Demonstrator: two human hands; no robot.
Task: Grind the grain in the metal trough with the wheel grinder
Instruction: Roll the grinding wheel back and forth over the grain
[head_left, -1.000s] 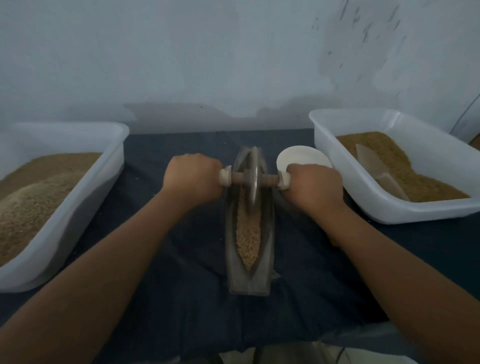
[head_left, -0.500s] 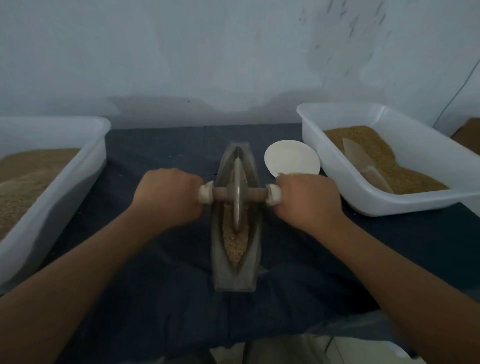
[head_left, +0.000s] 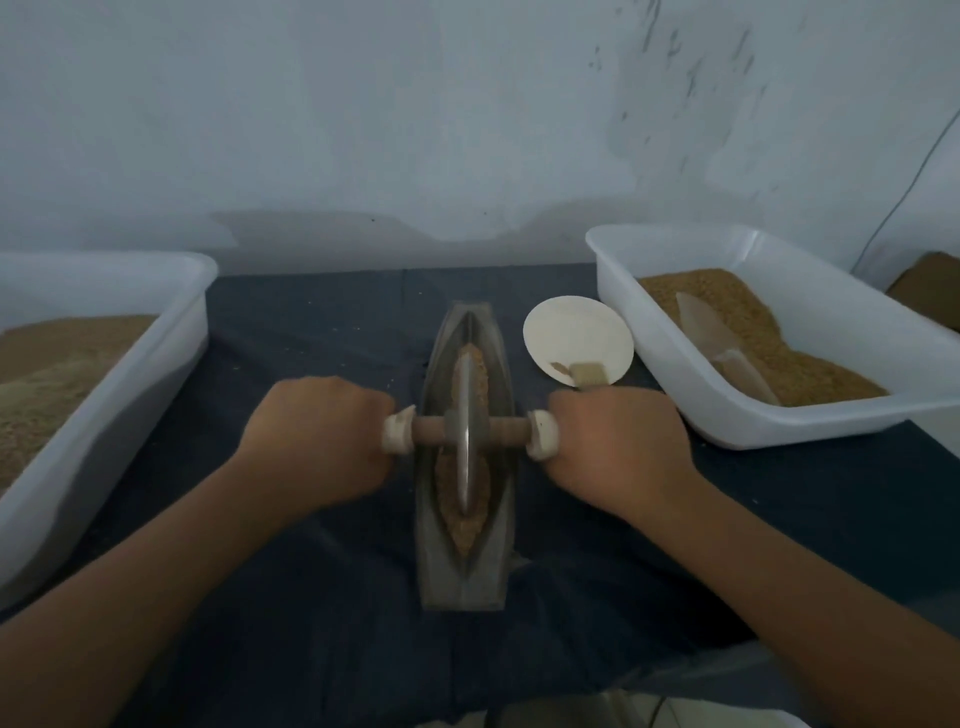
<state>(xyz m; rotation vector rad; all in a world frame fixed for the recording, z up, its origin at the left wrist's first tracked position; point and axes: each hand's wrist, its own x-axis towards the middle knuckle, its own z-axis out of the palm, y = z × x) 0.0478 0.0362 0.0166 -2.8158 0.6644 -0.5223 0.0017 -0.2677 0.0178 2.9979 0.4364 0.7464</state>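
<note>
- Hands both curl into tight fists: the left hand (head_left: 317, 441) grips the left end of the axle of the wheel grinder (head_left: 466, 431), and the right hand (head_left: 618, 441) grips the right end, knuckles up
- Disc stands upright in the metal trough (head_left: 462, 571), its edge down in the grain (head_left: 480, 374), about midway along the groove
- Trough lies lengthwise, pointing away from the person, at the middle of the dark-covered counter (head_left: 322, 332)
- Left tub (head_left: 171, 322) sits well apart from the left hand, with bare counter between
- Right tub (head_left: 779, 431) is near the right hand; a scoop (head_left: 727, 348) lies in it
- White dish (head_left: 576, 338) with a small brush (head_left: 587, 373) sits just beyond the right hand, between trough and right tub
</note>
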